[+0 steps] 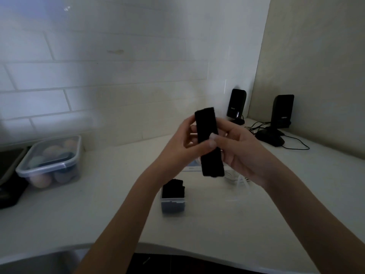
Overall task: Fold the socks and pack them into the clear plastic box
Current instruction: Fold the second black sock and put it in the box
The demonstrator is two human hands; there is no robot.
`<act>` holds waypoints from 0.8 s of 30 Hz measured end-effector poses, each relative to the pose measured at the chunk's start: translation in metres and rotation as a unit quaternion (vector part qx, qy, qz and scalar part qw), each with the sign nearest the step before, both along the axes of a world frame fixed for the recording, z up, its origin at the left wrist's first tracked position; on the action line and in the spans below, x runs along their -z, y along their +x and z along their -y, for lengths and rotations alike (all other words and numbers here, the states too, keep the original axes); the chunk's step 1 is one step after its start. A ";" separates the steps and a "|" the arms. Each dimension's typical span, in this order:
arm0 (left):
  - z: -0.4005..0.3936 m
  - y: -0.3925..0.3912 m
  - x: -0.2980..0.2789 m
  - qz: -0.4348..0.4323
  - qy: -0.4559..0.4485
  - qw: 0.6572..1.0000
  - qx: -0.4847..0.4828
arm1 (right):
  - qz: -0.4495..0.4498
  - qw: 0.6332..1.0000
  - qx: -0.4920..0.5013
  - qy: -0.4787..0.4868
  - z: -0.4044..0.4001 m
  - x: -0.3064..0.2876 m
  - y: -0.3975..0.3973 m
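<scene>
A black sock (209,141), flattened into a long strip, is held upright in the air above the white counter. My left hand (183,147) holds it from the left with the thumb across its front. My right hand (239,151) grips it from the right, thumb on the front near the middle. Below the hands stands a small clear plastic box (173,204) on the counter, with dark folded socks (173,187) sticking up out of it. A clear lid or another clear plastic piece (237,179) lies to the right of the box, partly hidden by my right wrist.
A lidded clear container (51,161) with rounded coloured items stands at the left by the tiled wall. Two black speakers (237,104) (281,115) with cables sit in the back right corner. A dark object (9,175) lies at the far left. The counter's front edge curves below.
</scene>
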State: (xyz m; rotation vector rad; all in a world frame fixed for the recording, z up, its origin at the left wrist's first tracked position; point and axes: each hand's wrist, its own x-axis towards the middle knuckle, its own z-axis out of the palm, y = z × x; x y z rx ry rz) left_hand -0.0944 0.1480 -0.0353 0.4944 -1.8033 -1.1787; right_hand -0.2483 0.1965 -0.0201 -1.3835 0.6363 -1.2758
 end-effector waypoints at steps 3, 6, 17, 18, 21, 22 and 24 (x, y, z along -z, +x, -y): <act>-0.006 0.002 0.006 0.008 0.025 0.999 -0.030 | -0.033 0.999 -0.003 -0.016 -0.006 0.001 0.001; -0.010 0.003 0.011 -0.011 0.065 0.997 -0.027 | -0.083 0.995 0.055 -0.032 -0.010 0.001 0.004; -0.035 0.016 0.015 -0.081 0.151 0.985 0.024 | -0.175 0.945 0.274 -0.042 -0.021 -0.001 0.016; -0.038 0.017 0.014 -0.086 0.146 0.985 0.022 | -0.195 0.939 0.281 -0.021 -0.022 -0.001 0.016; -0.045 0.020 0.013 -0.081 0.131 0.988 0.000 | -0.219 0.954 0.202 0.022 -0.032 0.000 0.021; -0.048 0.021 0.012 -0.067 0.126 0.990 -0.001 | -0.204 0.962 0.179 0.012 -0.036 0.000 0.024; -0.053 0.020 0.013 -0.037 0.123 0.992 0.015 | -0.172 0.966 0.189 -0.024 -0.044 -0.001 0.029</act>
